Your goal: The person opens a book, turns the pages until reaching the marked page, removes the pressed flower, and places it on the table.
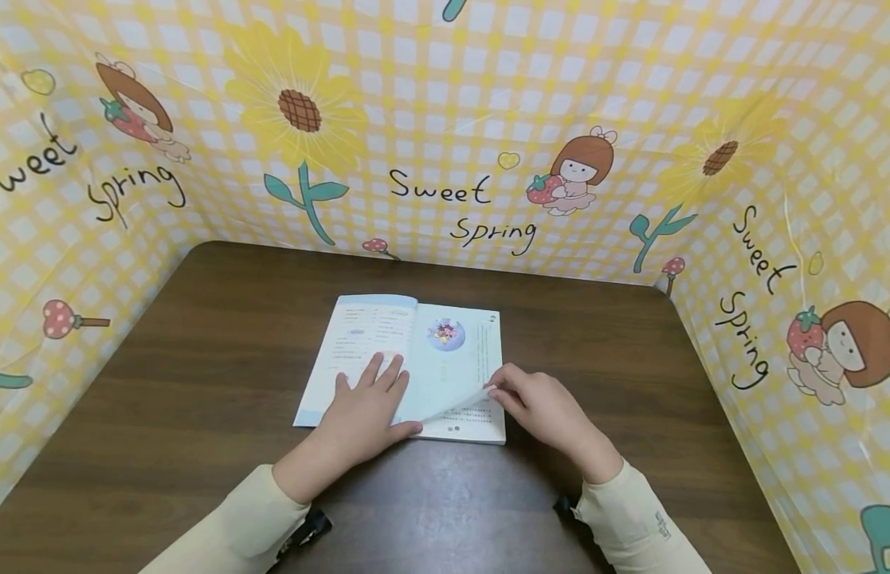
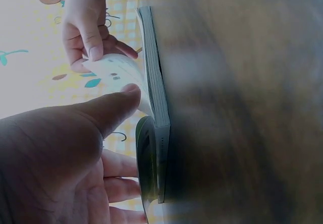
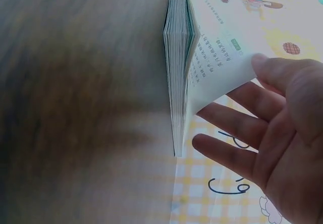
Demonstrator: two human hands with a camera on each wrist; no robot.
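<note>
An open book point(image 1: 373, 335) lies on the dark wooden table, its printed pages facing up. My left hand point(image 1: 362, 410) rests spread on the left page, with the thumb reaching over the lower end of the spine. At the book's right edge my right hand point(image 1: 541, 402) pinches the lower corner of the right page point(image 1: 452, 402) between thumb and fingers. That page is lifted and bent, so part of the printed sheet beneath shows. The right wrist view shows the thumb on one side of the page point(image 3: 217, 57) and fingers behind it.
Brown wooden table point(image 1: 201, 359) surrounds the book. A yellow checked cloth point(image 1: 445, 104) with flowers, cartoon figures and lettering rises as walls behind and on both sides. Dark bands point(image 1: 304, 534) show at the sleeve cuffs.
</note>
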